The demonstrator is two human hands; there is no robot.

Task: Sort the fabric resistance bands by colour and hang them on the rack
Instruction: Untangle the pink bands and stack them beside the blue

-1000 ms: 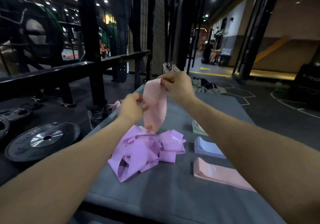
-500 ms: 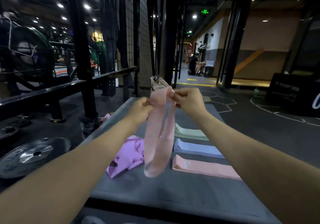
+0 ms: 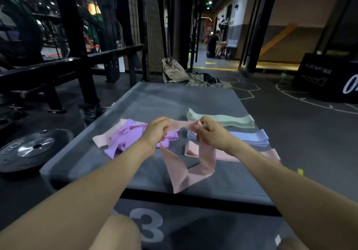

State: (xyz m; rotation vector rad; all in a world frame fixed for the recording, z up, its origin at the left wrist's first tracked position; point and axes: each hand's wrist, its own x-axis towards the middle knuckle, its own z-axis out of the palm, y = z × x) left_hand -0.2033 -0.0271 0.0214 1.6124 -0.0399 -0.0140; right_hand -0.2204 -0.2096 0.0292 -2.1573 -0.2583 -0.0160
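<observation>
I hold one pink band [image 3: 190, 169] up by its top edge, and its loop hangs down and folds onto the grey mat [image 3: 158, 98]. A messy heap of purple bands [image 3: 127, 137] lies on the left of the mat, with one more pink band [image 3: 101, 140] poking out beside it. On the right sit three neat piles in a row: green bands [image 3: 222, 119] at the back, blue bands [image 3: 251, 138] in the middle, pink bands [image 3: 271, 153] at the front.

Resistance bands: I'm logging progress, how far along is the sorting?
Done: green stack, blue stack and pink stack lie sorted. In hand: left hand and right hand hold a pink band. Left: the purple pile; nothing visibly hung yet.
</observation>
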